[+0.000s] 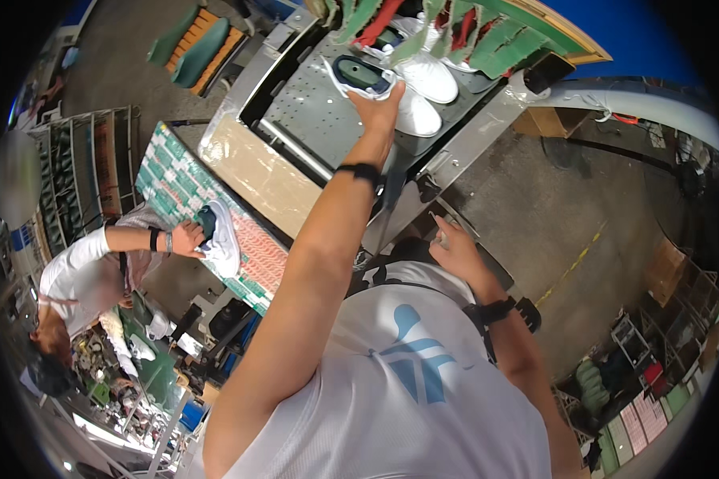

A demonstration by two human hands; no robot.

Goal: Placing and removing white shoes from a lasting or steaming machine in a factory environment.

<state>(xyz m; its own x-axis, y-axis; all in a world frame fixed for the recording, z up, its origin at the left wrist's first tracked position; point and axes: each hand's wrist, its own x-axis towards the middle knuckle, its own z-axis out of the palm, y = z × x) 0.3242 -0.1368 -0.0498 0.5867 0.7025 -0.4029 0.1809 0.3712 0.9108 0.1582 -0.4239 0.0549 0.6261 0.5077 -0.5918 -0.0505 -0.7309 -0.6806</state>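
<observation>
Head view: our left hand [382,102] grips a white shoe [363,77] at arm's reach, just beside two more white shoes [425,89] — our right hand [455,249], lower, pinches a small pale object [440,231] we cannot identify.

A shoe factory floor; white sneakers [423,80] on a perforated metal conveyor machine [311,112]; beside it, stacked racks [80,176], bare concrete floor [535,215], a co-worker [80,279] handling another shoe [220,239].

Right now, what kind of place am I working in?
Probably a shoe factory floor. Your left hand holds a white shoe over a metal conveyor tray carrying white shoes, and a co-worker handles another.
</observation>
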